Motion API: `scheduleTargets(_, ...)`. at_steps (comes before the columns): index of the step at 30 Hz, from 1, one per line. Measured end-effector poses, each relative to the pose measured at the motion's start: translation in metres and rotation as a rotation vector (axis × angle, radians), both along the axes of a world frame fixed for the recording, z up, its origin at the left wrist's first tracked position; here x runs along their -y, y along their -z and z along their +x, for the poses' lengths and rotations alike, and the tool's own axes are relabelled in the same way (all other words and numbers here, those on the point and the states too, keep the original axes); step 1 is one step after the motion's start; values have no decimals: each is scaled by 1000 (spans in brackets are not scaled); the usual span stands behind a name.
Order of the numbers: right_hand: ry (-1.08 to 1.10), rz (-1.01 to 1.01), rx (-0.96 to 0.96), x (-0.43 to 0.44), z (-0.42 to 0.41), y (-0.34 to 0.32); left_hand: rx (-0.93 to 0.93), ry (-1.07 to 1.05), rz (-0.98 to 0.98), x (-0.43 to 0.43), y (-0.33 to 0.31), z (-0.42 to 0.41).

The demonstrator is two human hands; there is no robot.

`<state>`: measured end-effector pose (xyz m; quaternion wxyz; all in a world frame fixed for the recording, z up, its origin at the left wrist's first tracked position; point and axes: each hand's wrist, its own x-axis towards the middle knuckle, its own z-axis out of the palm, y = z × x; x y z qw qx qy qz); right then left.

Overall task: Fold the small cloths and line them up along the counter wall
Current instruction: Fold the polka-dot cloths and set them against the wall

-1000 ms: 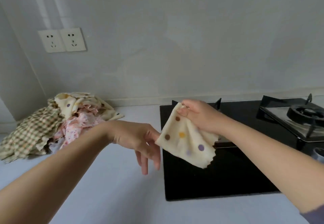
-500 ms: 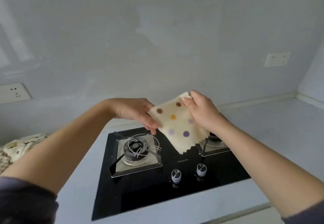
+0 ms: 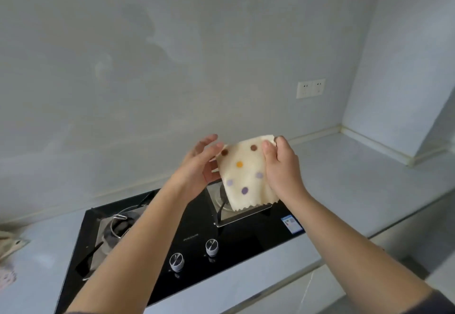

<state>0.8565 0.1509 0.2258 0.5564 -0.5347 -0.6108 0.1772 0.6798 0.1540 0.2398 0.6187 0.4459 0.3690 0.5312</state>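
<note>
A folded cream cloth [image 3: 242,173] with brown, orange and purple dots hangs in the air above the right burner of the hob. My right hand [image 3: 280,168] pinches its upper right corner between thumb and fingers. Beside the cloth's left edge is my left hand [image 3: 199,166], its fingers straight and spread, with the fingertips touching the upper left corner. The cloth's zigzag lower edge hangs free. At the far left edge of the view, a corner of the unfolded cloth pile [image 3: 9,242] shows on the counter.
A black glass gas hob [image 3: 197,235] with two knobs [image 3: 176,261] and a left burner [image 3: 120,225] lies under my arms. Pale counter [image 3: 357,178] runs right to a corner below the grey wall, which carries a socket [image 3: 310,88].
The view swung right from the cloth pile to the hob. Both hands carried the dotted cloth right and toward the wall. My left hand's pinch on its left corner has loosened into straight fingers.
</note>
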Motion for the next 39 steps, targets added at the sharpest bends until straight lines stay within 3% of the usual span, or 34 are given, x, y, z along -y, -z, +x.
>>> scheduleTargets(2,49,8,-36,-10,12,1,-3,-70,-130,-8,8,35)
scheduleTargets(4,89,18,-56,-22,25,4,-132,-178,-191,-18,19,66)
scheduleTargets(8,149,8,-44,-51,59,15,-516,-507,142,-45,40,112)
scheduleTargets(11,185,-14,-48,-80,85,28,-567,-513,220,-73,51,140)
scheduleTargets(13,209,-46,-45,-96,101,35,-524,-429,141,-95,59,152)
scheduleTargets(17,239,-136,-48,-143,155,32,-233,-2,-103,-148,65,182)
scheduleTargets(21,311,-141,-87,-186,207,14,24,274,-107,-186,73,217)
scheduleTargets(24,369,-216,-287,-212,232,13,118,405,-100,-199,75,244)
scheduleTargets(27,375,-296,-513,-232,245,21,154,393,-91,-213,80,261)
scheduleTargets(31,355,-382,-665,-248,250,31,190,291,-125,-228,83,274)
scheduleTargets(39,313,-465,-773,-279,257,47,243,160,-194,-249,82,288)
